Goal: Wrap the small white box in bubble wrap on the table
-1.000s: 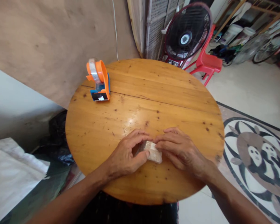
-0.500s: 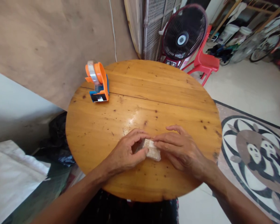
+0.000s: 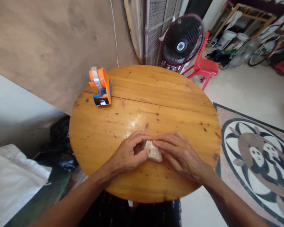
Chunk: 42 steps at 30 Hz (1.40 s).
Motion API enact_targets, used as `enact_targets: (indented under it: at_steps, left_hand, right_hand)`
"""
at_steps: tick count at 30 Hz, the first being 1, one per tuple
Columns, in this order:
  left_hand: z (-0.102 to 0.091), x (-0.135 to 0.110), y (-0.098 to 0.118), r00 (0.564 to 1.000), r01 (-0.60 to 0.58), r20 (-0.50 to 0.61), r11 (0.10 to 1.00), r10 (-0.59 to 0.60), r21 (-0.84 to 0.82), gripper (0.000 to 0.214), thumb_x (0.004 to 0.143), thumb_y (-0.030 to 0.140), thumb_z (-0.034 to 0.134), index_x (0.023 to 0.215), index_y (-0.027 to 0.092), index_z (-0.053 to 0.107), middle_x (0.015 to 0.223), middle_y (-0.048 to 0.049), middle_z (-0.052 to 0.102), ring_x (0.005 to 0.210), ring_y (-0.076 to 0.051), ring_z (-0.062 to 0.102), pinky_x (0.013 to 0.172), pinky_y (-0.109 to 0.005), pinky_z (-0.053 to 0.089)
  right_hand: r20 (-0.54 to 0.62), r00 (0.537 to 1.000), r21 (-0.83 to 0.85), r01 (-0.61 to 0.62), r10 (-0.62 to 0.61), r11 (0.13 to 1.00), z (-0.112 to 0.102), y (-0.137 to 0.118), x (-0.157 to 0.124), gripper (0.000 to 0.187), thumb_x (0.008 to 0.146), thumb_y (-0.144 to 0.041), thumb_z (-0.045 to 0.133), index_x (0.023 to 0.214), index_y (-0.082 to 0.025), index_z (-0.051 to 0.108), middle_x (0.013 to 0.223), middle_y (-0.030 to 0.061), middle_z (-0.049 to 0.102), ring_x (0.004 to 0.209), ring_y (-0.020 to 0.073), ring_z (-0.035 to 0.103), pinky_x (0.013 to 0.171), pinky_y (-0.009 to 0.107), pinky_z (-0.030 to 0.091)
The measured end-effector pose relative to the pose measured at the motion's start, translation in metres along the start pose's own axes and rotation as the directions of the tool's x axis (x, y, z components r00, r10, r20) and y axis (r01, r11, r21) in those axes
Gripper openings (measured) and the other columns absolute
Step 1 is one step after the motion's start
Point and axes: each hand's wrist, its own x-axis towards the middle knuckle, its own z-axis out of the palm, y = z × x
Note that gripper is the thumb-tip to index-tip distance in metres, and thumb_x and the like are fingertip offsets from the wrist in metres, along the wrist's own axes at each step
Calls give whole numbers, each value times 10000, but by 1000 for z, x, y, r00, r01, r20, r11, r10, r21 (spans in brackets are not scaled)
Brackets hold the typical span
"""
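A small pale package (image 3: 154, 153), looking bubble-wrapped or in clear plastic, is held low over the near middle of the round wooden table (image 3: 142, 107). Round its left side curls my left hand (image 3: 130, 149), the thumb on the near face and the fingers along the far edge. My right hand (image 3: 180, 151) is closed against the right side, its fingertips pressing the top right and its thumb beside the right edge. Part of the package is hidden behind my fingers. An orange and blue tape dispenser (image 3: 106, 91) with a roll of clear tape stands at the table's far left.
Beyond the table are a dark red fan (image 3: 181, 46) and a red chair (image 3: 204, 66). A wooden board (image 3: 61, 37) leans at the left, above a white sack (image 3: 16, 176) and black bags (image 3: 61, 138). To the right lies a panda floor pattern (image 3: 257, 157).
My right hand's fingers, spread and partly raised before, have come together against the package. My left hand keeps its hold. The whole view has shifted slightly.
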Motion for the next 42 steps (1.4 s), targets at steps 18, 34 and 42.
enact_targets:
  at_steps: [18, 34, 42]
  left_hand:
    - [0, 0, 0, 1000, -12, -17, 999, 12, 36, 300, 816, 211, 592, 1114, 191, 614, 1148, -62, 588, 934, -165, 580, 825, -306, 493]
    - [-9, -13, -10, 998, -58, 50, 966, 47, 250, 434, 818, 269, 613, 1246, 212, 564, 1197, -90, 603, 1126, -236, 540, 1024, -449, 409]
    - [-18, -39, 5, 997, 71, -11, 982, -70, 175, 563, 786, 186, 564, 1338, 135, 467, 1286, -137, 565, 1118, -230, 577, 977, -408, 470]
  right_hand:
    - [63, 943, -8, -327, 327, 945, 10, -9, -41, 776, 821, -498, 623, 1454, -200, 288, 1408, 139, 472, 1277, 287, 450, 1031, 478, 400]
    - [-186, 872, 188, -422, 454, 887, 59, -14, -39, 574, 837, -386, 615, 1368, -222, 468, 1299, 119, 589, 1182, 271, 532, 1014, 478, 401]
    - [-215, 837, 118, -490, 504, 864, 53, -21, -60, 621, 830, -371, 599, 1393, -174, 429, 1300, 152, 584, 1229, 285, 508, 1050, 504, 368]
